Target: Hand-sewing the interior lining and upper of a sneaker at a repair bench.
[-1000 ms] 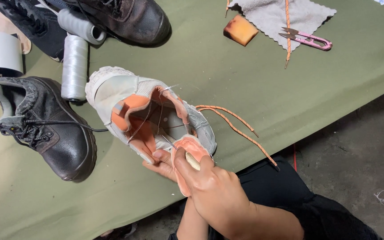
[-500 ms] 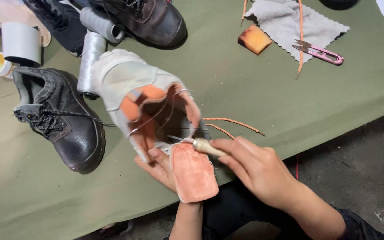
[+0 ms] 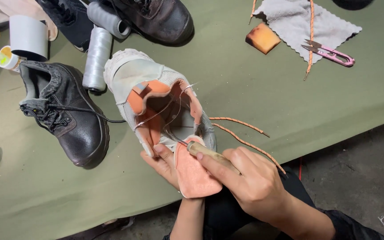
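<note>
A pale grey sneaker [image 3: 141, 75] with an orange lining lies on the green table cover, its opening facing me. My left hand [image 3: 162, 163] grips the sneaker at the near edge, by its pulled-out orange tongue [image 3: 194, 175]. My right hand [image 3: 250, 182] is shut on a wooden-handled awl [image 3: 204, 152]. The awl's metal tip pokes into the shoe's opening, where thin thread [image 3: 161, 113] loops across. Orange laces [image 3: 245, 133] trail from the sneaker to the right.
A black boot [image 3: 67, 120] lies left of the sneaker, another dark boot [image 3: 156, 18] behind it. White thread spools [image 3: 96, 58], tape rolls [image 3: 27, 38], an orange block [image 3: 263, 38], a grey cloth [image 3: 290, 22] and pink snips [image 3: 332, 53] sit farther back. The table edge runs near my lap.
My right hand moved from on top of the tongue to its right side, bringing the awl tip into the shoe's opening. The view shifted, so everything sits a little lower and to the right.
</note>
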